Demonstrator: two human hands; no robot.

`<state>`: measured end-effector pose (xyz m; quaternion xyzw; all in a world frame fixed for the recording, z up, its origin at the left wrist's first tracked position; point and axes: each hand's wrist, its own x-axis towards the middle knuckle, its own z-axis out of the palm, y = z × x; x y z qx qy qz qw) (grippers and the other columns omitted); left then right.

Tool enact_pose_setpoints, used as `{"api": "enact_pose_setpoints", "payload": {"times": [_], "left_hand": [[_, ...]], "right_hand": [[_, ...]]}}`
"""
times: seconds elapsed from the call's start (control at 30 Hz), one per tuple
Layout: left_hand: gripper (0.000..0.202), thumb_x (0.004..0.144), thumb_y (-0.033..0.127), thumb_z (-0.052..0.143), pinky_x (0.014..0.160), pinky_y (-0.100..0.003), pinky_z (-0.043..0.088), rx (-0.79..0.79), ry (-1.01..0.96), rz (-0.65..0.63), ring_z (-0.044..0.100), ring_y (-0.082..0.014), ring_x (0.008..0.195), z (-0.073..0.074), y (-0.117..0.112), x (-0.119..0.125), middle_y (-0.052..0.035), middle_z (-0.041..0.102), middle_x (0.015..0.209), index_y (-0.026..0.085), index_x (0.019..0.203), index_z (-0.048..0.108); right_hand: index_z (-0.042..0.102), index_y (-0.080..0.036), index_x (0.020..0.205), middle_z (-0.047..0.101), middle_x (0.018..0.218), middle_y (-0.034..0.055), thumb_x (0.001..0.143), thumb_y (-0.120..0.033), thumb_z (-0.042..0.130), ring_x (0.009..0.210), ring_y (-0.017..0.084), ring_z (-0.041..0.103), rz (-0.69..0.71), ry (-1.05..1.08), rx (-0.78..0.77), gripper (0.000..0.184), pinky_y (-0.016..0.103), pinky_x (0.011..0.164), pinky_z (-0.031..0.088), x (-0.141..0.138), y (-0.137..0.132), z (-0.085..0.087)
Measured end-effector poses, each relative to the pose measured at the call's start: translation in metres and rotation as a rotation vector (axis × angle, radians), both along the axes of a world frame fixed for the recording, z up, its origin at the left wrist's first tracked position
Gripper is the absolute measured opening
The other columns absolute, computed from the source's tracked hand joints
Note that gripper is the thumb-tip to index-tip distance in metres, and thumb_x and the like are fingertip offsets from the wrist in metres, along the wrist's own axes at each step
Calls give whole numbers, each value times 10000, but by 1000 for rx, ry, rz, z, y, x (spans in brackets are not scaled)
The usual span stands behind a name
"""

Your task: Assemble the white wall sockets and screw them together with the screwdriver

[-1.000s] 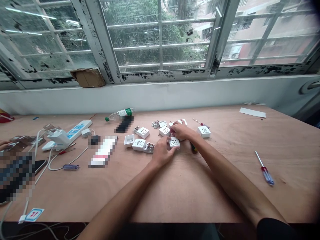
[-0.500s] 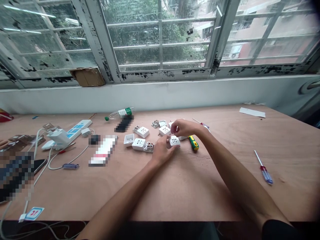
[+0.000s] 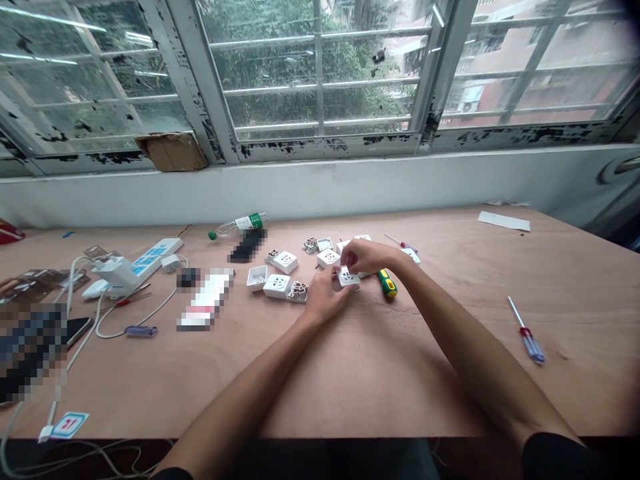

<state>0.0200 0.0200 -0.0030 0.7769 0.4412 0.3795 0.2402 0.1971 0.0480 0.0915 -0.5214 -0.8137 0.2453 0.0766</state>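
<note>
Weathered window frames (image 3: 320, 80) with flaking white paint fill the background above a pale sill wall. Below them a plywood tabletop (image 3: 380, 373) spans the whole view.

Both forearms run from the near edge and converge at the middle of the tabletop, straight ahead of the person. The left hand (image 3: 323, 297) comes in from the near left. Its fingers are curled round the near side of a white socket module (image 3: 349, 278) and grip it. The right hand (image 3: 367, 257) arches over from the right, fingertips bunched on the module's far top edge. Whether they also pinch some small part there cannot be made out.

The module is roughly square, with no marked long axis. Its slotted face is turned up towards the camera. It sits between the two hands and is touched by both.

A green-handled screwdriver (image 3: 387, 283) lies on the tabletop just right of the module, under the right wrist. Its long axis runs diagonally, and it is nearer the right hand.

More white sockets (image 3: 277, 286) lie near the left hand, to its left. A red-and-blue screwdriver (image 3: 525, 331) lies well apart to the right.
</note>
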Motion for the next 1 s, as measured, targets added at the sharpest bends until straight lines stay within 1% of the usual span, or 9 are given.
{"api": "enact_pose_setpoints", "payload": {"times": [0.13,0.3,0.5,0.57,0.63,0.73,0.87,1.0], "left_hand": [[482,776,465,760,874,-421,515,-7,5,0,653,-269,1008,0,0,0,-100,689,1066,210,1145,584],[484,783,453,758,881,-429,514,-13,13,0,652,-284,1024,1,-1,1,-105,693,1073,205,1158,581],[505,802,463,739,895,-421,511,8,3,-27,652,-272,1031,1,-2,0,-109,688,1105,199,1198,566],[547,799,466,742,904,-432,508,9,8,-23,650,-278,1042,2,-2,0,-111,687,1115,210,1238,542],[631,783,462,760,907,-444,507,-2,0,-7,649,-285,1048,2,-2,0,-113,681,1138,226,1302,490],[736,763,457,780,907,-459,508,-22,-22,7,646,-294,1065,3,-3,0,-121,664,1182,247,1366,415],[738,761,452,783,923,-479,501,-31,-21,6,636,-305,1093,3,-3,1,-124,656,1190,255,1363,403],[711,775,438,773,925,-476,500,-25,-3,-6,637,-301,1092,2,-2,1,-120,657,1182,260,1356,404]], "right_hand": [[691,-193,940,710,843,26,680,-90,652,750,161,643,8,34,-29,282,260,599,442,-3,-2,1],[685,-193,964,705,852,28,683,-91,659,754,163,644,26,59,-53,300,261,581,440,-6,-6,2],[661,-195,1029,704,848,19,686,-98,657,733,157,643,25,76,-89,356,258,574,441,-4,-4,-2],[648,-195,1074,702,841,16,685,-87,650,711,150,633,19,86,-96,404,256,567,435,-5,-3,-3],[643,-192,1102,700,844,18,680,-79,649,700,144,622,10,91,-92,437,252,558,424,-7,-2,-4],[649,-177,1108,699,841,26,673,-69,644,700,141,613,7,95,-78,448,249,549,412,-9,-4,-4],[654,-176,1114,704,840,30,675,-71,637,694,141,614,15,83,-75,452,249,538,405,-12,-6,-2],[663,-184,1108,711,864,29,658,-47,623,690,140,616,1,63,-68,472,250,540,414,-12,-6,-1]]}}
